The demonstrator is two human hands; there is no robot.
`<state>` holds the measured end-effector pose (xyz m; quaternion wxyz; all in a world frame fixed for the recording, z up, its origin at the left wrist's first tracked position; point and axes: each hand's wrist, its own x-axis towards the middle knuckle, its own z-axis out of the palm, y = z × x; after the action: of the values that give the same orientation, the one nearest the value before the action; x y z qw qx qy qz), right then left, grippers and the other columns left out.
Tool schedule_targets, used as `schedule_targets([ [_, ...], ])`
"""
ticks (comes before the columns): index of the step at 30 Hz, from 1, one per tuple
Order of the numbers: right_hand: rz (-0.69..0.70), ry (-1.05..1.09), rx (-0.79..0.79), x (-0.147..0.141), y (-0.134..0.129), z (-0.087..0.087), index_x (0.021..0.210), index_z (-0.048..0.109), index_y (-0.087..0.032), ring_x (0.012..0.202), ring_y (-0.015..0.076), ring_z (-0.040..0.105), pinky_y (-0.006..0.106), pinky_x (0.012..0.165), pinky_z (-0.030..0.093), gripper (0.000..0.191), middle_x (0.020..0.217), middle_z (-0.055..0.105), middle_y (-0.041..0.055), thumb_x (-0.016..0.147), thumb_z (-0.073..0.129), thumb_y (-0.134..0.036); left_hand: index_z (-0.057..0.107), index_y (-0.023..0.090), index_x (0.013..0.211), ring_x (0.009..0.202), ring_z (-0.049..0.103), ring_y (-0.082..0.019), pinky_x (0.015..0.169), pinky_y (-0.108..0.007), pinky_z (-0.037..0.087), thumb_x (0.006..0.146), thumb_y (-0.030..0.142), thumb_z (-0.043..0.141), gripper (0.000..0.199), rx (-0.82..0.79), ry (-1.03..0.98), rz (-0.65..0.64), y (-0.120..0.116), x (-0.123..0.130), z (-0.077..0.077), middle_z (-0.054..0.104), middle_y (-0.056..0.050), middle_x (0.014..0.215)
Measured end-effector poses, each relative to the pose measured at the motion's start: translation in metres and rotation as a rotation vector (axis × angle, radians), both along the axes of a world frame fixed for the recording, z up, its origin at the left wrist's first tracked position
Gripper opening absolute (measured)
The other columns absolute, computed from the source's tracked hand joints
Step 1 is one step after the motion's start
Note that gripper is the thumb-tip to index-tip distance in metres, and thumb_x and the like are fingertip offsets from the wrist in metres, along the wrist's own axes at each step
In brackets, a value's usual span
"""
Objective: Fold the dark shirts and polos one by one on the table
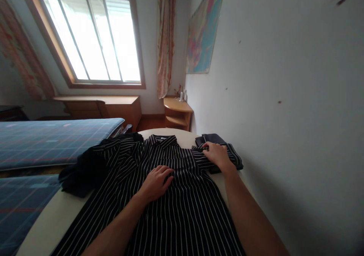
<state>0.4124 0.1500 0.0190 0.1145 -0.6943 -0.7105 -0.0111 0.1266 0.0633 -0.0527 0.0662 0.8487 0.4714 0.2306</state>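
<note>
A black shirt [182, 195] with white stripes lies spread out, its collar [162, 140] at the far end. My left hand [157, 182] rests on the front of the shirt, palm down, with the fingers stretched out. On the right, my right hand [217, 154] has its fingers curled and pinched at the end of the sleeve [200, 159]. Beyond and under that hand sits a stack of folded dark clothes [235, 157], partly covered by it. The other sleeve [125, 153] lies toward the left, beside a heap of dark clothing [85, 172].
The shirt lies on a pale round-edged table [47, 227]. At the left are beds with blue checked covers [57, 138]. A white wall [284, 142] runs close along the right. Farther back stand a wooden desk [122, 100] and a corner shelf [178, 104], near a window [93, 36].
</note>
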Motion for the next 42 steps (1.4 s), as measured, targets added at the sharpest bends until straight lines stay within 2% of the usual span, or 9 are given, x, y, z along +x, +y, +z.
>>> schedule_targets([
  [8, 0.041, -0.091, -0.362, -0.011, -0.023, 0.015, 0.08, 0.078, -0.018, 0.083, 0.0286, 0.07, 0.037, 0.074, 0.047, 0.026, 0.084, 0.074, 0.0152, 0.081, 0.062, -0.039, 0.052, 0.027, 0.139, 0.115, 0.056, -0.024, 0.103, -0.042, 0.044, 0.101, 0.037, 0.041, 0.041, 0.031, -0.005, 0.073, 0.003, -0.001, -0.008, 0.059, -0.006, 0.132],
  [11, 0.12, -0.124, -0.276, -0.028, -0.021, 0.006, 0.083, 0.077, -0.017, 0.089, 0.0296, 0.069, 0.036, 0.077, 0.048, 0.031, 0.089, 0.074, 0.0158, 0.084, 0.06, -0.043, 0.054, 0.026, 0.137, 0.109, 0.057, -0.023, 0.099, -0.041, 0.044, 0.102, 0.037, 0.039, 0.04, 0.032, 0.017, 0.086, 0.003, 0.0, -0.006, 0.064, -0.006, 0.12],
  [16, 0.257, -0.055, -0.02, -0.046, -0.009, -0.022, 0.126, 0.064, -0.018, 0.116, 0.0281, 0.06, 0.037, 0.095, 0.043, 0.042, 0.129, 0.064, 0.0154, 0.093, 0.055, -0.041, 0.069, 0.027, 0.113, 0.101, 0.058, -0.023, 0.094, -0.04, 0.044, 0.102, 0.037, 0.04, 0.033, 0.041, 0.053, 0.11, 0.004, 0.0, -0.005, 0.066, -0.004, 0.105],
  [23, 0.209, -0.08, -0.084, -0.053, -0.008, -0.027, 0.109, 0.072, -0.019, 0.105, 0.0265, 0.066, 0.039, 0.095, 0.037, 0.028, 0.106, 0.075, 0.0124, 0.093, 0.055, -0.034, 0.068, 0.026, 0.113, 0.102, 0.058, -0.022, 0.098, -0.041, 0.042, 0.102, 0.036, 0.04, 0.032, 0.056, 0.045, 0.105, 0.004, -0.002, -0.006, 0.064, -0.005, 0.106],
  [26, 0.337, 0.011, -0.05, -0.056, -0.01, -0.017, 0.112, 0.072, -0.021, 0.104, 0.0231, 0.067, 0.033, 0.092, 0.039, 0.028, 0.107, 0.075, 0.0085, 0.09, 0.059, -0.033, 0.067, 0.026, 0.115, 0.103, 0.058, -0.023, 0.098, -0.042, 0.043, 0.102, 0.036, 0.041, 0.031, 0.062, 0.038, 0.105, 0.006, -0.003, -0.009, 0.064, -0.005, 0.109],
  [31, 0.566, 0.199, -0.285, -0.06, -0.014, -0.014, 0.103, 0.076, -0.019, 0.085, 0.0187, 0.069, 0.026, 0.077, 0.044, 0.039, 0.09, 0.076, 0.0058, 0.099, 0.043, -0.04, 0.058, 0.024, 0.127, 0.105, 0.058, -0.024, 0.097, -0.043, 0.044, 0.102, 0.034, 0.041, 0.032, 0.071, 0.008, 0.115, 0.006, -0.003, -0.014, 0.065, -0.006, 0.114],
  [36, 0.366, 0.217, -0.267, -0.061, -0.008, -0.033, 0.112, 0.071, -0.017, 0.092, 0.0177, 0.069, 0.023, 0.08, 0.045, 0.029, 0.098, 0.076, 0.0069, 0.088, 0.056, -0.021, 0.056, 0.025, 0.128, 0.105, 0.058, -0.024, 0.097, -0.042, 0.044, 0.101, 0.033, 0.043, 0.031, 0.075, -0.011, 0.11, 0.007, -0.005, -0.017, 0.065, -0.005, 0.114],
  [39, 0.16, 0.144, -0.25, -0.06, -0.004, -0.044, 0.113, 0.071, -0.015, 0.101, 0.0233, 0.068, 0.027, 0.081, 0.047, 0.034, 0.109, 0.073, 0.0135, 0.085, 0.061, -0.033, 0.056, 0.026, 0.128, 0.106, 0.058, -0.024, 0.097, -0.042, 0.044, 0.101, 0.033, 0.043, 0.031, 0.075, -0.019, 0.104, 0.009, -0.006, -0.018, 0.064, -0.005, 0.114],
  [42, 0.105, 0.101, -0.3, -0.06, -0.004, -0.048, 0.103, 0.075, -0.015, 0.101, 0.0276, 0.068, 0.03, 0.078, 0.047, 0.037, 0.108, 0.074, 0.0158, 0.084, 0.061, -0.044, 0.056, 0.026, 0.128, 0.107, 0.058, -0.024, 0.097, -0.042, 0.044, 0.101, 0.033, 0.043, 0.031, 0.072, -0.021, 0.103, 0.009, -0.006, -0.019, 0.064, -0.005, 0.115],
])
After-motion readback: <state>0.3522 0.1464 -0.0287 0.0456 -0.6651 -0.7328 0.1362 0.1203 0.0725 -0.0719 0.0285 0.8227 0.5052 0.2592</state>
